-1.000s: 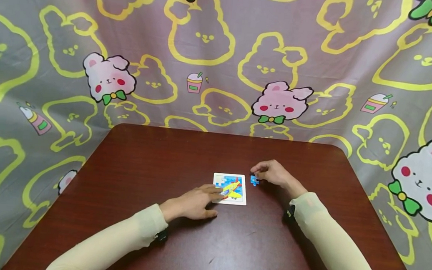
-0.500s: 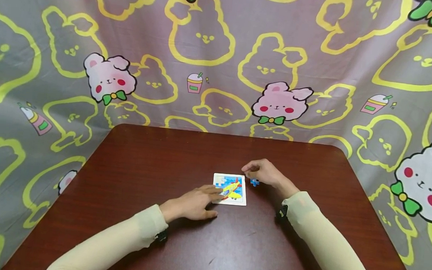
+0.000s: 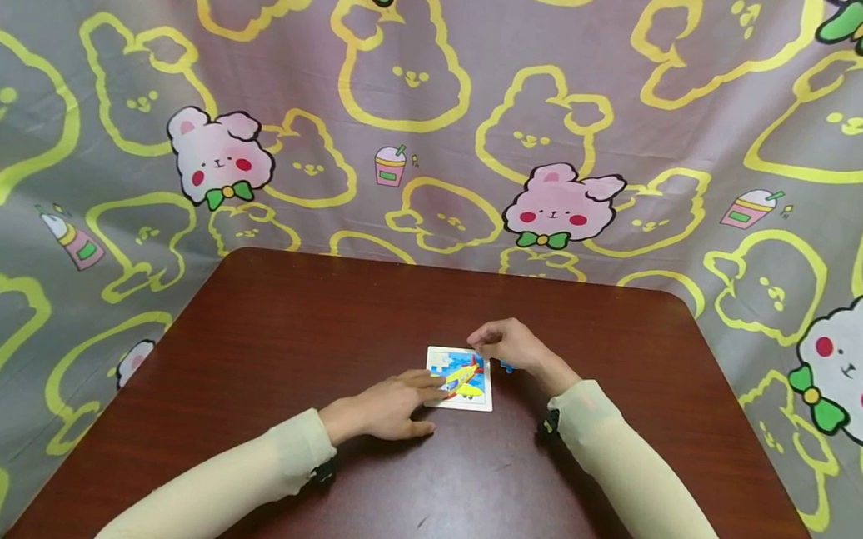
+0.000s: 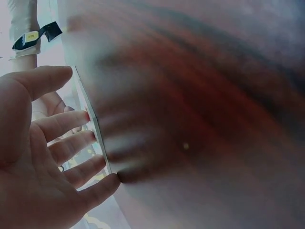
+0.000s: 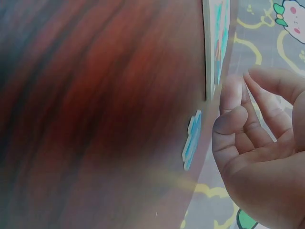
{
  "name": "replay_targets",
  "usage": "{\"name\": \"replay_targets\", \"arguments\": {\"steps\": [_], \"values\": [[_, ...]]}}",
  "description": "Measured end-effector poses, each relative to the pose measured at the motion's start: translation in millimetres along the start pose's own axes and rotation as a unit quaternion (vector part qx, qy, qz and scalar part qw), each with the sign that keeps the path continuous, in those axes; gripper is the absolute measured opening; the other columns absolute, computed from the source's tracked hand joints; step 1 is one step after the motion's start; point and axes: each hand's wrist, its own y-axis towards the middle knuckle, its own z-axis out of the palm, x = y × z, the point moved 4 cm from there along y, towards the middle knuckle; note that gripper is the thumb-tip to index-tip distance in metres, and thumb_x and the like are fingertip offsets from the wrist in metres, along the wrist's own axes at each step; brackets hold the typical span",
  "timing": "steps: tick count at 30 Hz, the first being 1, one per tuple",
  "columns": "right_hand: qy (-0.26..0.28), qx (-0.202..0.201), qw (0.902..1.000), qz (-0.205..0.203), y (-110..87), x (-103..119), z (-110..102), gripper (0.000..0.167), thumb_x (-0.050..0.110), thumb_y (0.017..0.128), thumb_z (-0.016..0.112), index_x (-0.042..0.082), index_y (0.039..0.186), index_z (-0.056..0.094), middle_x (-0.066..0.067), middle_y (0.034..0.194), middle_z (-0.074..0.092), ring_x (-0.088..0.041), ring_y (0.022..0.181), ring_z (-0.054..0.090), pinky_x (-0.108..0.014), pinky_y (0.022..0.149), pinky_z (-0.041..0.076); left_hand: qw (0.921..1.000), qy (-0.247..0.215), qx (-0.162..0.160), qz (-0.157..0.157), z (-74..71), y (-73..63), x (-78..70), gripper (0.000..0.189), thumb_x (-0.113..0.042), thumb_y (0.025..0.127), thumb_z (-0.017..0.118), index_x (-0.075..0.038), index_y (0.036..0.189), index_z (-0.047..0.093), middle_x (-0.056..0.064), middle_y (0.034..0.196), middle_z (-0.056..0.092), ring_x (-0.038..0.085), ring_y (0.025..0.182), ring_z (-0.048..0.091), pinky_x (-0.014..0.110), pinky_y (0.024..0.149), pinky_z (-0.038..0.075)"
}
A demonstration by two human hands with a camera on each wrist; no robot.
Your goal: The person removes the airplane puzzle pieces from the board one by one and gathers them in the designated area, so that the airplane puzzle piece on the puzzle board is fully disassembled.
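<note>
My left hand [image 3: 386, 403] lies with its fingers spread on the left part of a white-framed jigsaw puzzle [image 3: 476, 405] showing a yellow airplane on blue sky. In the left wrist view, the fingertips [image 4: 97, 162] reach the puzzle board's edge. Bare white backing shows at the puzzle's upper left. My right hand [image 3: 511, 343] hovers at the board's upper right corner, fingers curled and the thumb brought close to the index finger. I cannot tell whether a piece is between them. Below this hand, blue puzzle pieces [image 5: 192, 140] lie on the table beside the board.
Everything lies on a dark reddish-brown table [image 3: 323, 320]. A grey-pink curtain [image 3: 435, 220] with yellow bear outlines and pink rabbits hangs behind and along both sides. Both wrists wear dark straps below pale sleeves.
My right hand has moved left from the blue pieces to the board's upper right corner, now covering part of them. The left hand and the puzzle have stayed still.
</note>
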Motion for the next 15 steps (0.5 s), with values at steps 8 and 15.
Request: {"name": "replay_targets", "arguments": {"steps": [8, 15], "values": [[-0.009, 0.012, 0.9999, -0.006, 3.5, 3.7, 8.8, 0.016, 0.011, 0.089, 0.071, 0.011, 0.104, 0.078, -0.005, 0.1, 0.078, -0.011, 0.078, 0.063, -0.026, 0.063, 0.049, 1.0, -0.004, -0.004, -0.002, -1.7, -0.7, -0.6, 0.056, -0.037, 0.095, 0.065, -0.018, 0.146, 0.053, 0.006, 0.157, 0.045, 0.033, 0.148, 0.036, 0.057, 0.113, 0.039], [-0.016, 0.014, 0.9997, -0.011, 5.0, 6.6, 12.1, 0.016, 0.009, 0.088, 0.072, 0.01, 0.103, 0.078, -0.004, 0.099, 0.078, -0.01, 0.082, 0.064, -0.025, 0.073, 0.051, 0.9999, -0.012, -0.01, -0.004, -1.9, 0.0, -0.9, 0.056, -0.036, 0.094, 0.066, -0.017, 0.145, 0.054, 0.007, 0.156, 0.045, 0.034, 0.147, 0.036, 0.062, 0.107, 0.043]]}}
